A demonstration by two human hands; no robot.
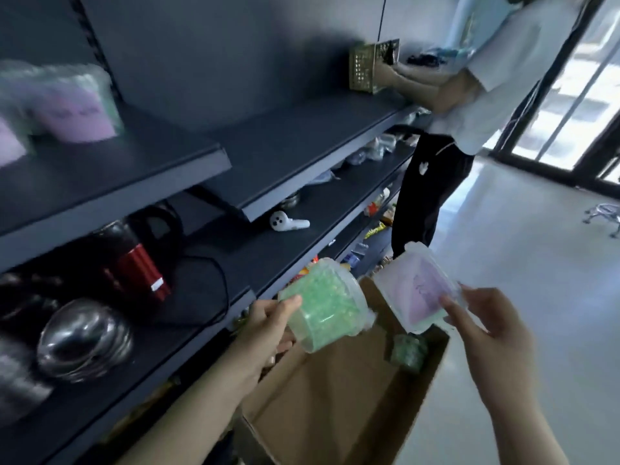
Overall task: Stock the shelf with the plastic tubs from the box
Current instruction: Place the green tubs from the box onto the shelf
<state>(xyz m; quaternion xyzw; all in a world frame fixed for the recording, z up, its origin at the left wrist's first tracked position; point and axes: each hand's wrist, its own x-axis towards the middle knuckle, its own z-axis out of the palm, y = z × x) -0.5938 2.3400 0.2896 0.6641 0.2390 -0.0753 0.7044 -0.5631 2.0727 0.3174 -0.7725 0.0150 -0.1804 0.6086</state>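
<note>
Our fingers [290,302] are clamping two plastic tubs above the cardboard box [335,397], the left hand [268,325] wrapping the wall of the green tub [325,307], the right hand [486,330] pinching the pink-lidded tub [419,293] at its rim, both likely light, stiff and slick, beside the dark shelf [134,169] we are stocking.

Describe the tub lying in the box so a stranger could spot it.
Find the open cardboard box beside the dark shelving. Near its right wall sits a green-filled tub. Unlike the green tub and lilac tub above, it is not held.
</note>
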